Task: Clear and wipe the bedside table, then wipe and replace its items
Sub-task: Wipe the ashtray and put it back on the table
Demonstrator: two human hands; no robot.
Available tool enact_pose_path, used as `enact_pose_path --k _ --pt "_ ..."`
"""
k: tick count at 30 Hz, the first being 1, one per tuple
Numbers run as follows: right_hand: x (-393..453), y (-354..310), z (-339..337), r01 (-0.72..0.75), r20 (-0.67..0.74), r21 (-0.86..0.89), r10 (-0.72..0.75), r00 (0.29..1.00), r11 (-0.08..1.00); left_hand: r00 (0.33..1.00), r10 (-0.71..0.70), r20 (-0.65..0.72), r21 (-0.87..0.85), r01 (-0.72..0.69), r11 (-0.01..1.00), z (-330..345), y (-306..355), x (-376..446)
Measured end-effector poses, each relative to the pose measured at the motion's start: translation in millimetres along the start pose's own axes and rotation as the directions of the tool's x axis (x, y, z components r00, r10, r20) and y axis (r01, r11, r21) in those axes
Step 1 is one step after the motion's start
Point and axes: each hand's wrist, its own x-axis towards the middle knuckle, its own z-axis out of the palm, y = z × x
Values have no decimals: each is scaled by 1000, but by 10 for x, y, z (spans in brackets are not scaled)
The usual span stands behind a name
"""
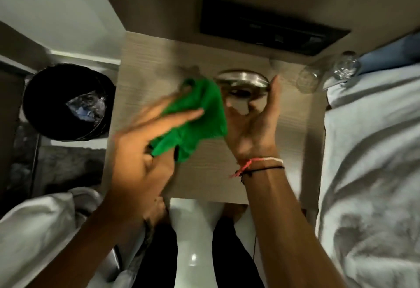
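The round steel dish (242, 82) is my landmark here. I have it up off the bedside table (295, 126), over the table's back half, tilted so its shiny rim faces the wall and its hollow faces me. My right hand (252, 126) holds it from the near side and below, fingers spread around the rim and one fingertip reaching up its right edge; I would call that a wide cradling hold, closed on the dish.

Just left of the dish, touching or nearly touching its left rim, is the green cloth (197, 117). My left hand (145, 149) has it bunched, fingers flat over the top and thumb underneath, a loose pinch and not a tight fist. That hand is blurred, so I cannot tell exactly how the thumb sits.

The wipe turns on this: the cloth lies straight left of the dish, so the left hand is the one to sweep rightward across the face while the right keeps the disc steady. I judge the dish to be in the wiping step, not yet replaced.

Right of the dish, two clear glasses (327, 71) lie at the edge of the bed (372, 151). Far left of it, a black bin (68, 101) stands on the floor.
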Motion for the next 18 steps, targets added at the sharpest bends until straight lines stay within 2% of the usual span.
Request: enact_pose_path --k 3,5,8,10,14,18 --pt "-84 288 -44 -69 43 -99 73 996 993 987 16 -159 32 -11 999 -150 -110 222" --pt "-146 446 -36 -117 95 -133 130 987 984 987 36 -157 71 -25 997 -166 -132 415" --pt "-194 568 0 -134 155 -173 162 975 976 998 52 -31 223 -43 974 -111 -106 594" --pt "-189 576 20 -122 142 -171 147 979 978 996 57 67 297 -75 952 -62 -77 633" --pt "-116 468 35 -79 129 -144 98 987 986 977 77 201 293 -135 946 7 -50 598" --pt "-49 463 52 -79 146 -144 100 984 986 971 70 228 277 -134 951 -55 -97 501"
